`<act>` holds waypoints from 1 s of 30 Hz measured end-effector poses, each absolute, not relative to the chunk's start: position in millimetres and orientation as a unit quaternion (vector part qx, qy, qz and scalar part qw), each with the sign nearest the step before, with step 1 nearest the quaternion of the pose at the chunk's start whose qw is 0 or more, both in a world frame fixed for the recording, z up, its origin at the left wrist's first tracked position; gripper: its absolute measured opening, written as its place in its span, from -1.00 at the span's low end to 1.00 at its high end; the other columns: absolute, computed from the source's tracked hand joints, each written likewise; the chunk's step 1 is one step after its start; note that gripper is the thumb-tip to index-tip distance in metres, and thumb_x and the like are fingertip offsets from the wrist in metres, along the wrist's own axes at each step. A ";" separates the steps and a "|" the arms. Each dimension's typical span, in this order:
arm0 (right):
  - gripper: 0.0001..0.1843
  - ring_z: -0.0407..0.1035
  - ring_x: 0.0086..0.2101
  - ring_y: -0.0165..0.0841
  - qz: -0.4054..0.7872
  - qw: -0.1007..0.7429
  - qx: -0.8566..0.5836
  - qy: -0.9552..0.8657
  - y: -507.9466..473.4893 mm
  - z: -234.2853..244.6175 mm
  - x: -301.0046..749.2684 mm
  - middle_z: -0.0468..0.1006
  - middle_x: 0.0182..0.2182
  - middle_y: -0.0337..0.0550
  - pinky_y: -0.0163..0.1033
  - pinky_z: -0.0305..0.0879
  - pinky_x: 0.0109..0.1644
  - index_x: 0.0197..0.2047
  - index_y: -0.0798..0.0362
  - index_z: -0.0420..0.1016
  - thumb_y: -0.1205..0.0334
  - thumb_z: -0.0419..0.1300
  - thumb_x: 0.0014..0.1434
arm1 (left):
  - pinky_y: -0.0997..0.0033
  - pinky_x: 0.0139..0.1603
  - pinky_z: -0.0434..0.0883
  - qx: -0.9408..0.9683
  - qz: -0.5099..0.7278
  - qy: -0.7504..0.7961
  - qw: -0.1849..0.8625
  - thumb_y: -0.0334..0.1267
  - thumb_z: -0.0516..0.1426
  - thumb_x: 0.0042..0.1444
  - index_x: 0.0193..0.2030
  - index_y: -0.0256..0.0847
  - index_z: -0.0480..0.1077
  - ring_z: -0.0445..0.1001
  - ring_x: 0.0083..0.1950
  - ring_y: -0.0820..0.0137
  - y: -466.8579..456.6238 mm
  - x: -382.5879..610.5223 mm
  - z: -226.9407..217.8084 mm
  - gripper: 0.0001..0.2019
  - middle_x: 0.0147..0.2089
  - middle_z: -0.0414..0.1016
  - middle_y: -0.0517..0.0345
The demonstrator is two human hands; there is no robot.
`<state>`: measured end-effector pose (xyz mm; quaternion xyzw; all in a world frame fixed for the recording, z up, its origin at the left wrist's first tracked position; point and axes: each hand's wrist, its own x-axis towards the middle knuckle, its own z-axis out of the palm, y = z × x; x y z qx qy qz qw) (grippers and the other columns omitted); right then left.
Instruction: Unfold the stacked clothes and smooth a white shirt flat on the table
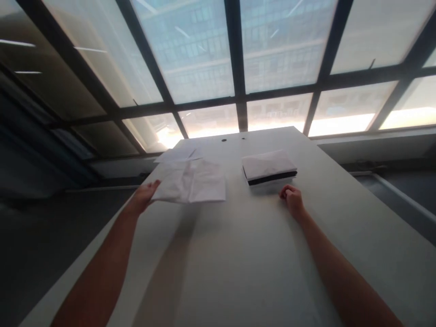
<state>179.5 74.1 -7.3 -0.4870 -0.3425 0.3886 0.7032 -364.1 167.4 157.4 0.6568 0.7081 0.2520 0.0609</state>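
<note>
On the left, my left hand point(145, 196) grips the near-left edge of a creased white sheet point(206, 181), its thumb on top. The sheet spreads to the right, its front edge lifted off the table and throwing a shadow; whether it is cloth or paper I cannot tell. My right hand point(292, 198) rests closed on the table, fingers curled and nothing visible in them. Just beyond it lies a neat folded stack point(269, 165), white on top with a black layer beneath and a pale layer at the bottom.
Behind the creased sheet lie flat white papers point(177, 155) with a thin, pen-like object point(192, 152). Two small dark round spots point(224, 140) mark the far part of the white table point(238, 263). Tall dark-framed windows point(238, 68) stand past its far edge.
</note>
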 end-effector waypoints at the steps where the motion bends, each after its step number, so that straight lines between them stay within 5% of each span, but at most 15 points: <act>1: -0.92 0.16 -0.61 -0.42 0.380 0.696 -0.501 -0.347 75.0 -9.2 180.0 0.30 -0.72 -0.30 -0.31 0.04 -0.52 -0.62 0.00 0.34 0.26 0.04 -0.29 | 0.33 -0.26 0.47 0.632 0.241 0.734 0.057 -0.07 0.12 0.18 -0.12 -0.49 0.51 0.58 -0.25 0.15 152.4 -383.8 143.3 -0.58 -0.31 0.61 -0.11; 4: -0.89 0.21 -0.59 -0.39 0.354 0.660 -0.550 -0.370 76.5 -13.6 181.0 0.36 -0.69 -0.25 -0.29 0.09 -0.50 -0.61 0.00 0.36 0.23 0.03 -0.28 | 0.22 -0.07 0.49 0.576 0.202 0.792 0.019 -0.11 0.10 0.14 0.07 -0.41 0.46 0.59 -0.06 0.06 121.3 -422.9 103.2 -0.53 -0.07 0.60 -0.22; 7: -0.87 0.23 -0.58 -0.36 0.321 0.616 -0.592 -0.409 75.0 -14.5 180.5 0.39 -0.66 -0.21 -0.27 0.12 -0.50 -0.60 0.00 0.39 0.21 0.03 -0.26 | 0.19 0.25 0.32 0.622 0.169 0.764 -0.031 -0.03 0.06 0.20 0.28 -0.38 0.32 0.35 0.31 0.06 108.1 -423.2 71.9 -0.40 0.28 0.38 -0.30; 10: -0.86 0.22 -0.59 -0.34 0.291 0.582 -0.621 -0.437 72.7 -12.9 178.8 0.39 -0.67 -0.18 -0.25 0.11 -0.53 -0.60 -0.02 0.41 0.20 0.04 -0.24 | 0.09 0.29 0.27 0.643 0.070 0.762 0.019 0.12 0.13 0.12 0.39 -0.35 0.19 0.24 0.38 -0.07 106.5 -391.9 52.8 -0.21 0.39 0.23 -0.33; 14: -0.83 0.24 -0.61 -0.31 0.278 0.555 -0.636 -0.457 71.6 -12.6 177.6 0.41 -0.67 -0.17 -0.24 0.13 -0.55 -0.60 -0.02 0.44 0.19 0.03 -0.25 | -0.08 0.14 0.34 0.617 0.063 0.784 0.018 -0.12 0.16 0.10 0.41 -0.39 0.17 0.41 0.21 -0.23 117.7 -357.9 54.5 -0.25 0.21 0.40 -0.51; 19: -0.82 0.27 -0.60 -0.29 0.269 0.550 -0.642 -0.461 73.3 -18.2 180.9 0.44 -0.65 -0.15 -0.23 0.16 -0.55 -0.58 -0.03 0.47 0.18 0.05 -0.24 | 0.27 -0.02 0.44 0.608 0.135 0.780 0.058 -0.33 0.15 0.03 0.17 -0.26 0.46 0.56 0.04 0.06 131.0 -406.7 104.4 -0.50 -0.03 0.61 -0.18; 24: -0.81 0.31 -0.60 -0.23 0.271 0.544 -0.650 -0.456 76.6 -26.1 183.7 0.47 -0.64 -0.10 -0.18 0.18 -0.55 -0.55 -0.05 0.51 0.17 0.08 -0.24 | 0.37 -0.25 0.49 0.458 0.315 0.816 0.156 -0.27 0.20 -0.04 0.16 -0.37 0.38 0.61 -0.17 0.18 88.9 -518.4 128.1 -0.43 -0.16 0.62 -0.05; 26: -0.80 0.32 -0.61 -0.21 0.271 0.537 -0.653 -0.460 78.3 -29.0 183.6 0.48 -0.64 -0.10 -0.16 0.18 -0.54 -0.54 -0.05 0.51 0.16 0.08 -0.24 | 0.25 -0.17 0.52 0.422 0.284 0.844 0.169 -0.24 0.24 -0.08 0.13 -0.41 0.40 0.60 -0.07 0.05 64.5 -552.1 119.7 -0.42 -0.10 0.60 -0.16; 30: -0.79 0.34 -0.61 -0.20 0.267 0.519 -0.659 -0.476 80.5 -31.1 182.8 0.50 -0.64 -0.09 -0.15 0.20 -0.53 -0.53 -0.06 0.51 0.15 0.07 -0.24 | 0.00 0.16 0.40 0.446 0.200 0.872 -0.034 -0.30 0.21 -0.05 0.22 -0.50 0.33 0.41 0.23 -0.16 46.7 -558.8 95.4 -0.36 0.13 0.46 -0.43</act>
